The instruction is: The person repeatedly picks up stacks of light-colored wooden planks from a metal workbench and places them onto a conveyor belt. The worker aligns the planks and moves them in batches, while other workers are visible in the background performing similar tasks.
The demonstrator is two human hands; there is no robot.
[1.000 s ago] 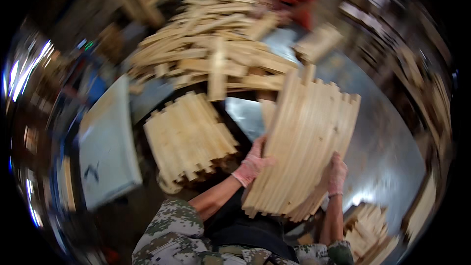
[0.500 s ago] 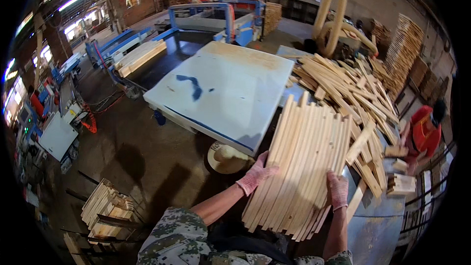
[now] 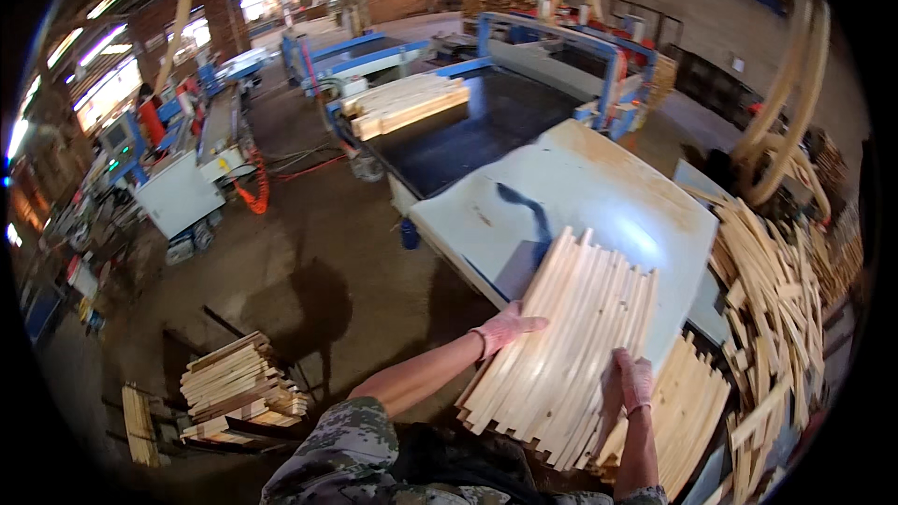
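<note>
A wide bundle of pale wooden strips, laid side by side with uneven ends, is held between my gloved hands. My left hand clasps its left edge, thumb over the top. On the right edge my right hand grips the strips, its fingers partly hidden. The bundle's far end overlaps the near part of a white-topped table; I cannot tell whether it touches. Another layer of similar strips lies beside and below my right hand.
Loose wooden strips are heaped on the right. Beyond the white table are a dark machine bed with a stack of boards and a blue gantry. Stacked wood stands on a rack at lower left.
My view has turned left. The bundle has moved with my hands from beside the loose heap to the near part of the white table. A second layer of strips now shows at right.
</note>
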